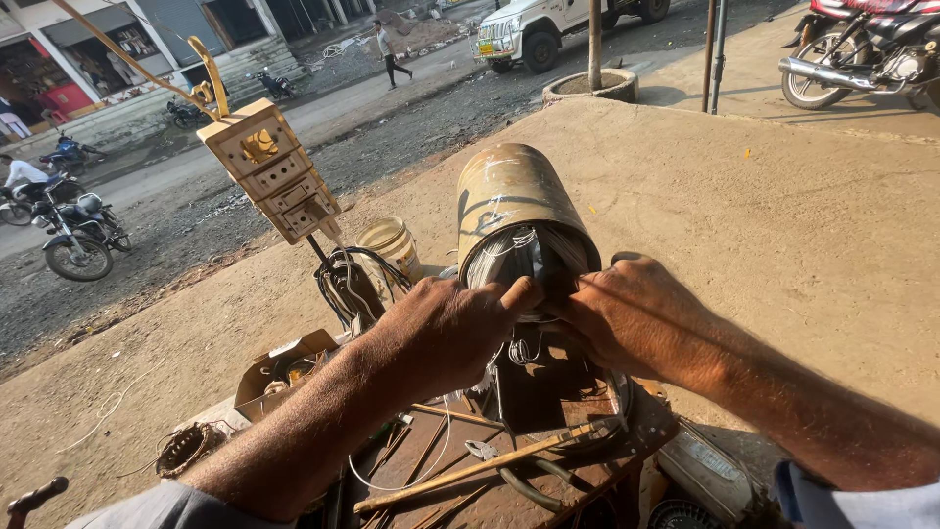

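Note:
A cylindrical metal motor stator lies tilted on the workbench, its open end toward me, with pale wire windings showing inside. My left hand rests against the open end's left side, thumb pressing on the windings. On the right side my right hand has its fingers on the rim and windings. Both hands touch the stator's end; the fingertips are partly hidden inside it.
A wooden switch board with black cables stands to the left, beside a pale plastic bucket. Sticks, pliers and loose wire lie on the rusty bench. Beyond are a dirt road, parked motorcycles and a white vehicle.

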`<state>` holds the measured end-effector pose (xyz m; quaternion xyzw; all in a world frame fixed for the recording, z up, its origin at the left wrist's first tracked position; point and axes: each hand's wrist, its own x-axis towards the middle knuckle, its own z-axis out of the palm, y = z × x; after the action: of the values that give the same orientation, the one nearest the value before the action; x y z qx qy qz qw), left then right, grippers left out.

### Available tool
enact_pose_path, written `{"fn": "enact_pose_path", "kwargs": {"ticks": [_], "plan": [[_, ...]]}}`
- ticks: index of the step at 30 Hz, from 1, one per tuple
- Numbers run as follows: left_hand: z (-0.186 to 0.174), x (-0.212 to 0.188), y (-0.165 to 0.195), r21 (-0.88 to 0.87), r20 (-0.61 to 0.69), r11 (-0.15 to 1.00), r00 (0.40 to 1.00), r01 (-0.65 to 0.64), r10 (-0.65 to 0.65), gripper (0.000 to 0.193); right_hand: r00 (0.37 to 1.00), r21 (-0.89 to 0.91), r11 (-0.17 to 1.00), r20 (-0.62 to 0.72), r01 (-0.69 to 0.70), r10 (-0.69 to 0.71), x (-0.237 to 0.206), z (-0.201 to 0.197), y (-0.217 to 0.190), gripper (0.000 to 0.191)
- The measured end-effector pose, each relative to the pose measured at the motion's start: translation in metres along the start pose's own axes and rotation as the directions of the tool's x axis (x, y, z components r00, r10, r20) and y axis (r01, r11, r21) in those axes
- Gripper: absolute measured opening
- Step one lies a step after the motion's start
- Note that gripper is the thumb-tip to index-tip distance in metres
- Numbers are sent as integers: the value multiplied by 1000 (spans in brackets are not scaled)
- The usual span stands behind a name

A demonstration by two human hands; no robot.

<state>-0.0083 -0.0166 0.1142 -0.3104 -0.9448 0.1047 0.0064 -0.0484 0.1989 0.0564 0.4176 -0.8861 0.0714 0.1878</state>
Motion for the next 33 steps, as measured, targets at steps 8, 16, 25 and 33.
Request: {"fn": "enact_pose_path", "kwargs": {"ticks": [8,16,25,33], "plan": [[5,5,11,-26,-29,999,999,45,-46,28,989,8,1000,144,-25,23,-1,-9,17,23],[37,-3,10,26,-450,991,884,-128,126,30,995,-106,992,64,-73,80,-6,6,7,33],[64,2,13,-51,-554,994,831,-101,56,27,962,-78,982,-225,-174,152,-10,26,-19,22],[42,-42,15,23,-752,988,649,-152,118,42,796,-62,998,-603,4,-40,-19,34,-32,34]]}}
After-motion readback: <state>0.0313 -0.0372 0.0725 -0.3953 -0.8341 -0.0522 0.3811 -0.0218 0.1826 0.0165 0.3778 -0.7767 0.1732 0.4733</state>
